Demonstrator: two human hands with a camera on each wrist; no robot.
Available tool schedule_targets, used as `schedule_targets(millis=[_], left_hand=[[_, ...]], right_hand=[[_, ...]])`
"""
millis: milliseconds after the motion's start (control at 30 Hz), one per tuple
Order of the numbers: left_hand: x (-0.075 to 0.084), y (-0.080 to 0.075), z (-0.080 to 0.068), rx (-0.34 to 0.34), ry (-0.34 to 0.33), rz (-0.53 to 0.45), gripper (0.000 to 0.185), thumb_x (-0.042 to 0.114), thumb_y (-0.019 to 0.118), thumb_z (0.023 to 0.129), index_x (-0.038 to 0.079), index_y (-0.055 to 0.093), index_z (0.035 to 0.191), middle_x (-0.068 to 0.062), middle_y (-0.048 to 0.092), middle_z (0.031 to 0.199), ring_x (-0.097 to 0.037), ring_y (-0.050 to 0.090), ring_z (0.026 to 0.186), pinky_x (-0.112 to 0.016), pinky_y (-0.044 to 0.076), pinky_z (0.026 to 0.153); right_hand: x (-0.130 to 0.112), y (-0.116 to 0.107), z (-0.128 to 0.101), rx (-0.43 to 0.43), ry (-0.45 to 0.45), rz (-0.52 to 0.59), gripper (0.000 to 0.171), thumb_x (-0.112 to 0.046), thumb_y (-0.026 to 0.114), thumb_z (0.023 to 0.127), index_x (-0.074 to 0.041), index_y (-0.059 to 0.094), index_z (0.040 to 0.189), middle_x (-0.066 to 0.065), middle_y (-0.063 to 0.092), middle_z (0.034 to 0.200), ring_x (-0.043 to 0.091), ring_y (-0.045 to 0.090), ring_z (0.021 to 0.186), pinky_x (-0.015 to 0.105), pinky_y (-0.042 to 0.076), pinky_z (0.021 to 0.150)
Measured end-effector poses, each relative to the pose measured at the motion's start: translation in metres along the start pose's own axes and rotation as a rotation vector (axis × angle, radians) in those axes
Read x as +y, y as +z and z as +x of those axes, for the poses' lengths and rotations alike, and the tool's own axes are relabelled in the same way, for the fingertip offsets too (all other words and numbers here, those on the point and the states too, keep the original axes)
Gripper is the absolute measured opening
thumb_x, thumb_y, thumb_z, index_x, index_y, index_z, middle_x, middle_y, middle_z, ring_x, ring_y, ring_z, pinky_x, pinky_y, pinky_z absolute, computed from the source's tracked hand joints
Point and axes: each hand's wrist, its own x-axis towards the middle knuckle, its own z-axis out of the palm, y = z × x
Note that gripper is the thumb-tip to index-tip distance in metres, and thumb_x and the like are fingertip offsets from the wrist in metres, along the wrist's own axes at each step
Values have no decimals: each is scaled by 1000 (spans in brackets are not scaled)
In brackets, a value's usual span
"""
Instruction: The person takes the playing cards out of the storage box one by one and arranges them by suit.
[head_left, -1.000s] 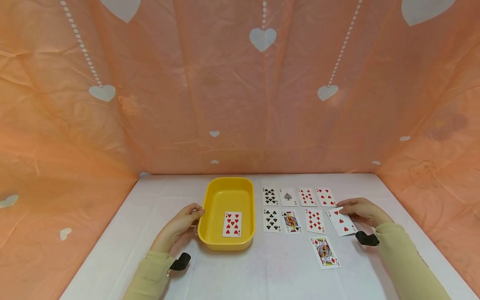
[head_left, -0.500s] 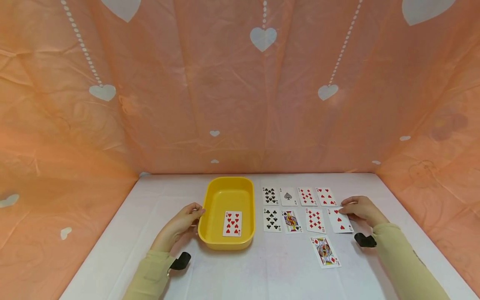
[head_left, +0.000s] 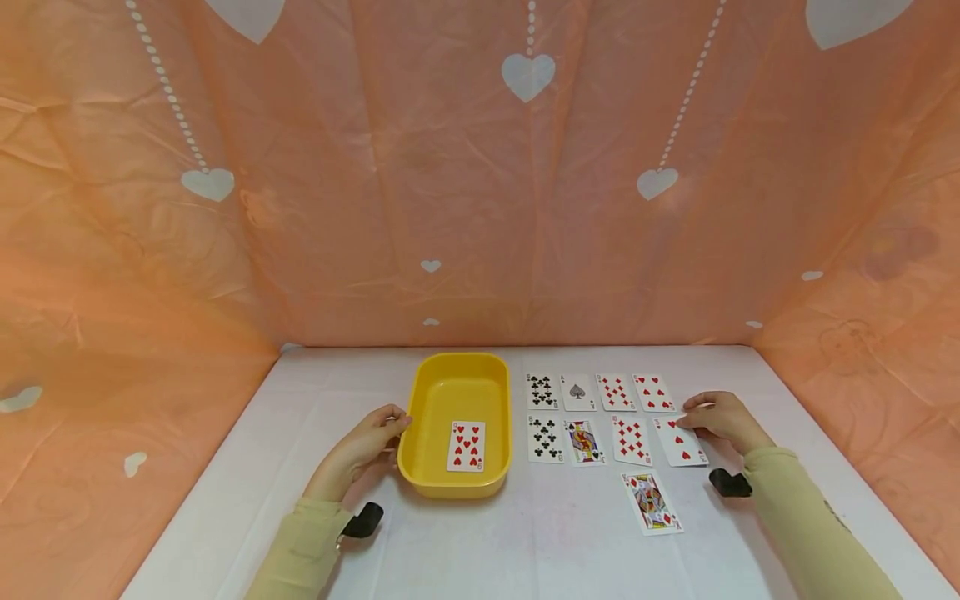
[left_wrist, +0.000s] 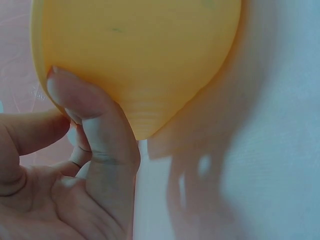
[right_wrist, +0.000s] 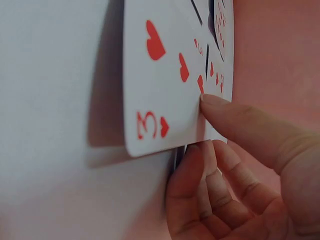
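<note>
My left hand pinches the left rim of a yellow plastic tray; in the left wrist view the thumb lies on the outer wall. Inside the tray, a nine of hearts card lies face up near the front. At the right, my right hand pinches the three of hearts card by its edge, thumb on the face and fingers beneath. That card is slightly raised on its near side, at the right end of the second row, beside the diamond card.
Right of the tray, face-up playing cards form two rows, including an ace of spades, a six of hearts and a jack of spades. A king of diamonds lies in front. Orange curtains enclose the white table.
The three of hearts has shifted slightly left and straightened, moving with the right hand into line with the second row. The left hand stays on the tray.
</note>
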Motion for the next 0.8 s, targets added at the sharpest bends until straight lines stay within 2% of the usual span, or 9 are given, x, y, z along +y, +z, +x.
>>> schedule_targets(millis=[367,533,700,800], left_hand=[[1,1,0,13,-12,4,20,14,47,102,-5,45,105,-10,57,81,-15,49,57,-25,45,51],[1,0,-1,0,-3,-1,19,14,45,102,-6,44,105,-11,58,80,-14,49,56,-25,44,49],[1,1,-1,10,-14,3,19,13,46,102,-5,44,105,-10,57,80,-15,49,58,-26,44,51],[1,1,-1,11,-15,6,19,13,46,101,-5,45,105,-11,56,82,-16,51,62,-25,45,53]], right_hand=[[0,6,-1,84,11,-76,34,-6,74,76,12,57,99,1,57,68,13,53,63,25,45,56],[-1,4,-2,73,-2,-77,37,-8,73,78,14,56,103,2,58,71,14,54,65,26,46,57],[-7,-3,-6,27,-15,-2,43,-9,69,84,17,51,114,3,62,77,13,58,67,27,51,61],[-17,-7,-7,4,-53,71,45,-8,65,87,18,47,119,7,65,86,12,62,72,29,54,69]])
